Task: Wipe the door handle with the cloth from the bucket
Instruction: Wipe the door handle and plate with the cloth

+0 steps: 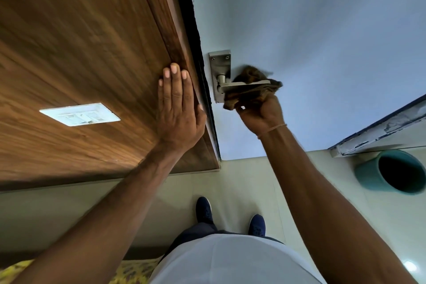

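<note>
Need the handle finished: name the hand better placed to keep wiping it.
Right. The right hand already grips the cloth draped on the handle; the left hand lies flat on the wood panel, empty.

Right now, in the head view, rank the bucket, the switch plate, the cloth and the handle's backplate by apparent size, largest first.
1. Teal bucket, partly cut off at the frame edge.
2. White switch plate.
3. Brown cloth, bunched in the right hand.
4. Metal backplate.
Switch plate and cloth look close; wide-angle distortion makes that order unsure.
</note>
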